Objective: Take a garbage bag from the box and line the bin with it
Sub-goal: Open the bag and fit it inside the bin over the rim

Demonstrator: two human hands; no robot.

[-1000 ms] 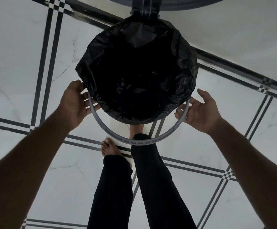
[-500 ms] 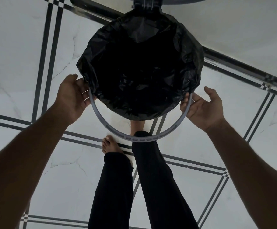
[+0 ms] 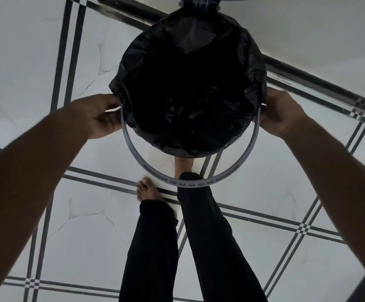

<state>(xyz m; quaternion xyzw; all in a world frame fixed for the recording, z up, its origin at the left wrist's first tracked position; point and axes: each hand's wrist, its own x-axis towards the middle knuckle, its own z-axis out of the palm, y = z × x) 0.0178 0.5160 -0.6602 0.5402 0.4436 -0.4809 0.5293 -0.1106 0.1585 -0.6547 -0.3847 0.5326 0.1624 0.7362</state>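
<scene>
A black garbage bag (image 3: 190, 101) fills the round bin from above, its edge folded out over the rim all around. A grey plastic ring (image 3: 190, 183) hangs tilted in front of the bin, its near arc well below the rim. My left hand (image 3: 99, 115) is closed on the ring's left end beside the bag's edge. My right hand (image 3: 279, 112) is closed on the ring's right end against the bin's side. The bin's body is hidden under the bag. No box is in view.
The bin's lid hinge (image 3: 199, 4) stands at the top edge, with the raised lid behind it. My two legs in black trousers (image 3: 177, 247) stand just before the bin, one bare foot (image 3: 148, 190) on the white tiled floor (image 3: 46, 62) with dark stripes.
Both hands have gone from open palms beside the ring to closed grips on its two ends. The view has shifted closer to the bin.
</scene>
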